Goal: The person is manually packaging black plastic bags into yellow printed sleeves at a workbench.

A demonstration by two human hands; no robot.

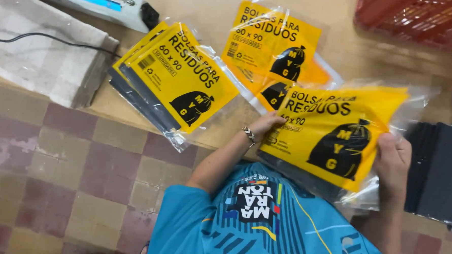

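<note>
We hold a clear packet with a yellow printed insert (338, 137) between both hands, just above the tabletop (344, 50) edge. Our left hand (269, 124) grips its near left corner, and our right hand (392, 160) pinches the right edge, thumb on top. The film is slick and loose, so the dark folded bags inside could slide toward the open side and spill out if we tilt it; which end is open we cannot quite tell. Beyond our left hand, a stack of finished packets (178, 78) overhangs the tabletop edge and could slip to the tiled floor (60, 175) if nudged. A second pair of packets (273, 48) lies just past our hands, and dark folded bags (441, 168) sit beside our right hand.
</note>
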